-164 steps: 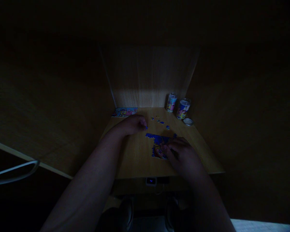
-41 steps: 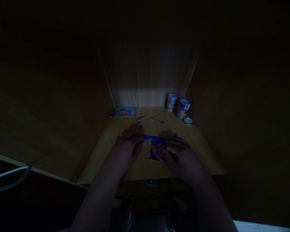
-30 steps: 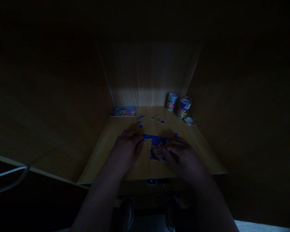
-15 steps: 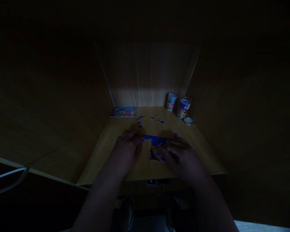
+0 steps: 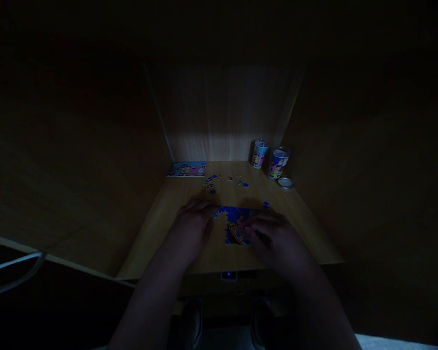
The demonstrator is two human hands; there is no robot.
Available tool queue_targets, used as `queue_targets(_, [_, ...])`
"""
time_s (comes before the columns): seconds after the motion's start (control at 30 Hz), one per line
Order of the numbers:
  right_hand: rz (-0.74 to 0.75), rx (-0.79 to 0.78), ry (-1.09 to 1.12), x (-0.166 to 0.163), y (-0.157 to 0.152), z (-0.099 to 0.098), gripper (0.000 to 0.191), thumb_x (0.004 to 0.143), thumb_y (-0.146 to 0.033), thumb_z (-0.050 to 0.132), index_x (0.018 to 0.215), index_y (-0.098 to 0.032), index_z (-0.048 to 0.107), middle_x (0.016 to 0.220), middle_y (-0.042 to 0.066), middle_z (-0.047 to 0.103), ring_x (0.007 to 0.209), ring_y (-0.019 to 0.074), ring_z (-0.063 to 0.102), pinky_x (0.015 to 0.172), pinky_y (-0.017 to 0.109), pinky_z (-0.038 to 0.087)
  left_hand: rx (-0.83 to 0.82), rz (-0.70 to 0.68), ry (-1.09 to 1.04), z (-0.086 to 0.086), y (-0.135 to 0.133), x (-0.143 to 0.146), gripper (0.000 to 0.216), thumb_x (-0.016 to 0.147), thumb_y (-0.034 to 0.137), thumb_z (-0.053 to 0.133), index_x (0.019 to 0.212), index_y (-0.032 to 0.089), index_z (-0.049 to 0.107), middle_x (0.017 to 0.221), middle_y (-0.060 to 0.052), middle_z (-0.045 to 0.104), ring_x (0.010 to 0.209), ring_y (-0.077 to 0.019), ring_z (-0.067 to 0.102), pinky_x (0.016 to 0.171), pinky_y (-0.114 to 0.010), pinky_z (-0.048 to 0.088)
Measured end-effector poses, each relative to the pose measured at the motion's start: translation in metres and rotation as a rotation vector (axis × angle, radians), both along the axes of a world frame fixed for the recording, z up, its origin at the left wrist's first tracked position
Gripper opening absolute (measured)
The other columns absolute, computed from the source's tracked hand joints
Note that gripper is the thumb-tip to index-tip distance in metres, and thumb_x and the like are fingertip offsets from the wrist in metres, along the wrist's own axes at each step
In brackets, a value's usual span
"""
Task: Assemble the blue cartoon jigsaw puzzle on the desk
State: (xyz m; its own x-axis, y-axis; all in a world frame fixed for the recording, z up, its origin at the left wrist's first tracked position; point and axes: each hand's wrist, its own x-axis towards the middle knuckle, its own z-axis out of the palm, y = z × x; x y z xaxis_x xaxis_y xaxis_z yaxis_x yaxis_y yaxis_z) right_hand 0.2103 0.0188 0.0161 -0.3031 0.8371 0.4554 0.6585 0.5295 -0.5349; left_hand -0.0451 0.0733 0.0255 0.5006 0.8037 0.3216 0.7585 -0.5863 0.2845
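In dim light a partly joined jigsaw puzzle (image 5: pixel 233 212), mostly blue with a cartoon picture, lies on the wooden desk top. A notch of bare wood shows at its lower left. My left hand (image 5: pixel 195 218) holds the upper left end of the puzzle, fingers drawn together. Over the right part, my right hand (image 5: pixel 270 231) has thumb and forefinger pinched at the picture; whether a separate piece is between them is hidden. This hand covers the puzzle's right end. A loose blue puzzle piece (image 5: pixel 266 204) lies just beyond the right hand.
Several loose pieces (image 5: pixel 209 182) are scattered farther back. A cartoon picture strip (image 5: pixel 187 169) lies at the back left. Two printed cans (image 5: pixel 259 154) (image 5: pixel 278 163) stand at the back right, near a round metal lid (image 5: pixel 285 183). Wooden panels enclose both sides and the back.
The view has shifted very slightly. Both hands stay at the puzzle, with only small finger movement; the loose pieces and cans keep their places.
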Motion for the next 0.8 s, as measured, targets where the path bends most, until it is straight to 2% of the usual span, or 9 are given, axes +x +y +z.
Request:
queue_targets(0.2, [0.033, 0.003, 0.012, -0.001, 0.000, 0.001, 0.023, 0.110, -0.028, 0.061, 0.094, -0.026, 0.078, 0.105, 0.002, 0.083, 0.099, 0.0212, 0.076, 0.095, 0.041, 0.057, -0.036, 0.043, 0.102, 0.006, -0.011, 0.003, 0.058, 0.088, -0.004, 0.058, 0.137, 0.022, 0.075, 0.140, -0.009, 0.075, 0.131, -0.0333, 0.066, 0.112, -0.054, 0.053])
queue_targets(0.27, [-0.020, 0.031, 0.007, 0.003, 0.000, 0.000, 0.020, 0.109, -0.028, 0.061, 0.099, -0.026, 0.078, 0.108, 0.003, 0.083, 0.103, 0.0226, 0.075, 0.097, 0.041, 0.057, -0.018, 0.061, 0.094, 0.004, -0.016, 0.001, 0.061, 0.089, -0.003, 0.058, 0.144, 0.020, 0.070, 0.147, -0.011, 0.071, 0.135, -0.0343, 0.063, 0.115, -0.055, 0.052])
queue_targets(0.33, [-0.185, 0.081, 0.010, 0.011, 0.000, -0.003, 0.020, 0.109, -0.028, 0.059, 0.104, -0.024, 0.078, 0.110, 0.007, 0.082, 0.107, 0.0259, 0.074, 0.097, 0.042, 0.056, 0.006, 0.076, 0.068, 0.000, -0.022, -0.003, 0.066, 0.088, -0.004, 0.056, 0.149, 0.019, 0.066, 0.153, -0.012, 0.068, 0.140, -0.0340, 0.061, 0.120, -0.055, 0.049])
queue_targets(0.43, [-0.520, 0.112, -0.045, 0.027, 0.001, -0.010, 0.024, 0.107, -0.024, 0.055, 0.113, -0.019, 0.078, 0.113, 0.014, 0.081, 0.106, 0.0314, 0.073, 0.095, 0.046, 0.056, 0.016, 0.090, 0.037, -0.004, -0.028, -0.009, 0.074, 0.080, -0.006, 0.056, 0.148, 0.019, 0.066, 0.150, -0.012, 0.068, 0.140, -0.0339, 0.061, 0.121, -0.055, 0.050])
queue_targets(0.53, [-0.665, 0.071, -0.165, 0.036, 0.003, -0.017, 0.023, 0.102, -0.020, 0.057, 0.111, -0.017, 0.078, 0.113, 0.017, 0.080, 0.104, 0.0347, 0.072, 0.097, 0.050, 0.055, 0.006, 0.122, 0.016, -0.006, -0.032, -0.012, 0.075, 0.076, -0.006, 0.056, 0.146, 0.020, 0.067, 0.149, -0.012, 0.069, 0.139, -0.0342, 0.061, 0.120, -0.056, 0.051])
queue_targets(0.63, [-0.631, 0.054, -0.214, 0.033, 0.005, -0.018, 0.024, 0.101, -0.019, 0.058, 0.114, -0.018, 0.078, 0.113, 0.016, 0.080, 0.108, 0.0350, 0.071, 0.099, 0.050, 0.055, -0.004, 0.137, 0.004, -0.006, -0.032, -0.011, 0.075, 0.077, -0.005, 0.056, 0.146, 0.022, 0.067, 0.147, -0.011, 0.070, 0.138, -0.0343, 0.062, 0.120, -0.058, 0.051])
queue_targets(0.8, [-0.395, 0.033, -0.250, 0.024, 0.007, -0.015, 0.034, 0.101, -0.016, 0.057, 0.128, -0.022, 0.076, 0.130, 0.014, 0.077, 0.125, 0.0351, 0.066, 0.110, 0.054, 0.053, 0.003, 0.069, 0.006, -0.005, -0.031, -0.008, 0.073, 0.082, -0.003, 0.055, 0.149, 0.025, 0.067, 0.152, -0.008, 0.070, 0.140, -0.0334, 0.063, 0.121, -0.058, 0.051])
